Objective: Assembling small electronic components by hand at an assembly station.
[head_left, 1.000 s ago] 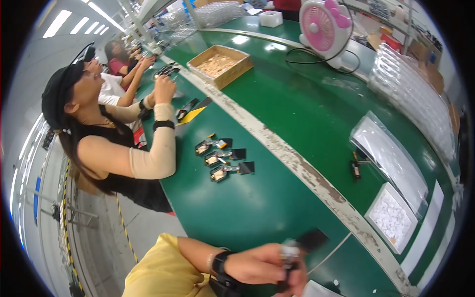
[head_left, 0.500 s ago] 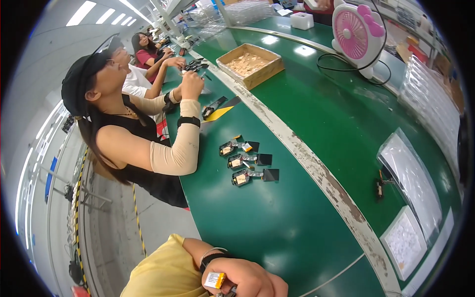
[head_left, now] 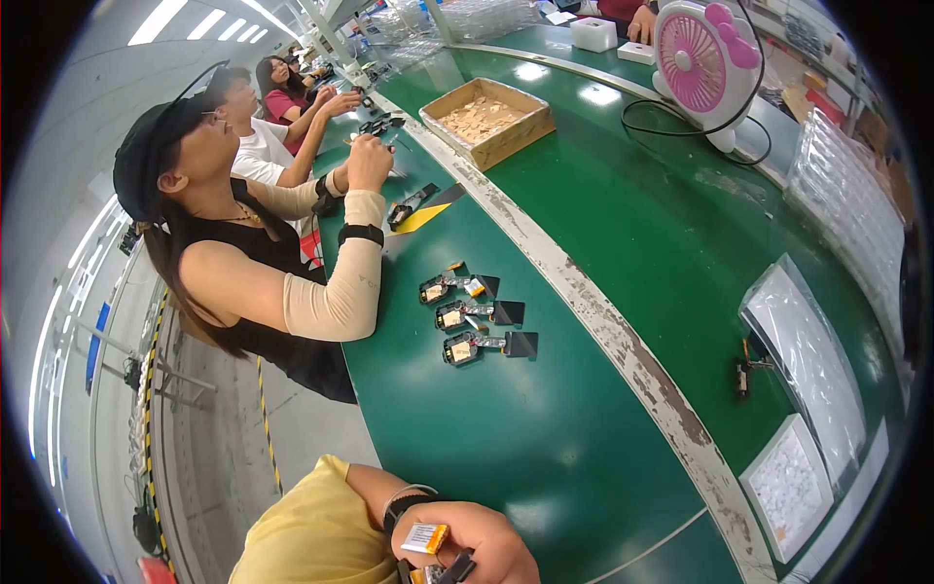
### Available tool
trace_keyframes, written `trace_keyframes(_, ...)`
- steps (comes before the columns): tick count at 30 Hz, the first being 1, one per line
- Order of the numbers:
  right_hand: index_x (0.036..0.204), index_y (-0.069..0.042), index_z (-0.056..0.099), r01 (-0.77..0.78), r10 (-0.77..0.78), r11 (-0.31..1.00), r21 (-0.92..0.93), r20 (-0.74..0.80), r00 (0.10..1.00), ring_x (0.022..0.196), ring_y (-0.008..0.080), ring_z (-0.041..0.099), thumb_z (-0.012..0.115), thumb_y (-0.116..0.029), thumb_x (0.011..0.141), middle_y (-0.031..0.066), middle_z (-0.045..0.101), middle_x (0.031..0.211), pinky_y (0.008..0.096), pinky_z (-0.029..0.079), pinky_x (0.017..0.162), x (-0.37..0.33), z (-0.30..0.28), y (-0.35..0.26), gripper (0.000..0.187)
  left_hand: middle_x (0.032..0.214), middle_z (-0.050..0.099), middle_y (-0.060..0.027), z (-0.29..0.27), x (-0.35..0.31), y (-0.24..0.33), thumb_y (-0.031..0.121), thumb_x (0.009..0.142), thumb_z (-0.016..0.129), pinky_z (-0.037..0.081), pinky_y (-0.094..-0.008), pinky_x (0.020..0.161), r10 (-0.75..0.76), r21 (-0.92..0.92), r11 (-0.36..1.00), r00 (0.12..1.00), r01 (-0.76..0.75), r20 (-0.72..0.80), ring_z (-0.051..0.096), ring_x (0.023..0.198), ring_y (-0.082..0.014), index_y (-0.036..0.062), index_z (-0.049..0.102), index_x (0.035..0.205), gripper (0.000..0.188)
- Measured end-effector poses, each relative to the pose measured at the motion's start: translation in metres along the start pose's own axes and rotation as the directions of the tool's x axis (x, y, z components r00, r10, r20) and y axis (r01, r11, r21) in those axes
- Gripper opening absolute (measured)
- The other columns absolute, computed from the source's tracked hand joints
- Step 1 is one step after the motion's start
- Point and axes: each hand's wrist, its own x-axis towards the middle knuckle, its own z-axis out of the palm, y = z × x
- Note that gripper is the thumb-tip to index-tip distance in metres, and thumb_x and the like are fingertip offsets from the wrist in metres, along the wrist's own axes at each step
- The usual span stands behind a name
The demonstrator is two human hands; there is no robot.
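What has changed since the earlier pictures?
The left hand drew left toward the body, holding device parts, and a silver battery came into view. A white box now lies between the white block and the fan. The three devices on the green table stayed.

Factory workshop, electronics assembly line by its look. Long green worktop (head_left: 506, 438); row of co-workers (head_left: 258, 302) at its left side, busy with small parts (head_left: 377, 127). Several small electronic assemblies (head_left: 451, 315) lie on worktop, as does box (head_left: 516, 134) of loose pieces (head_left: 482, 120). Left of worktop, yellow-and-black tape (head_left: 267, 419) on floor (head_left: 316, 419), ceiling strip lights (head_left: 158, 21). Along worktop's right edge, clear plastic packing trays (head_left: 842, 185).
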Motion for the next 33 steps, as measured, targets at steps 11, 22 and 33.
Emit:
trace_keyframes(11, 0.092, -0.002, 0.060, 0.091, -0.023, 0.949, -0.303, 0.219, 0.975, 0.055, 0.0123, 0.044, 0.059, 0.006, 0.072, 0.0129, 0.050, 0.088, 0.0242, 0.036, 0.047, -0.048, -0.027, 0.058, 0.022, 0.088, 0.063, -0.0235, 0.018, -0.012, -0.001, 0.026, 0.090, 0.052, 0.044, -0.0322, 0.058, -0.210, -0.311, 0.930, 0.978, 0.199, -0.002, 0.058, 0.059, -0.0220, 0.0008, 0.056, 0.087, 0.026)
trace_keyframes(22, 0.091, -0.001, 0.061, 0.184, -0.182, 0.933, -0.309, 0.037, 0.983, 0.061, 0.0192, 0.055, 0.060, 0.003, 0.071, 0.0124, 0.058, 0.081, 0.0244, 0.043, 0.049, -0.020, 0.013, -0.030, 0.020, 0.080, 0.051, -0.0049, -0.003, -0.029, -0.048, 0.033, 0.094, 0.036, 0.034, -0.0212, 0.055, -0.649, -0.579, 0.728, 0.645, 0.369, -0.405, 0.039, 0.058, -0.0106, 0.0051, 0.047, 0.098, 0.030)
trace_keyframes(33, 0.090, -0.003, 0.061, 0.306, -0.287, 0.908, -0.287, 0.107, 0.952, 0.058, 0.0194, 0.051, 0.065, 0.002, 0.068, 0.0108, 0.058, 0.080, 0.0260, 0.038, 0.047, -0.030, 0.042, -0.057, 0.022, 0.079, 0.052, -0.0020, 0.011, -0.055, -0.095, 0.032, 0.093, 0.044, 0.039, -0.0198, 0.054, -0.800, -0.515, 0.600, 0.432, 0.612, -0.417, 0.046, 0.062, -0.0077, 0.0066, 0.050, 0.094, 0.026)
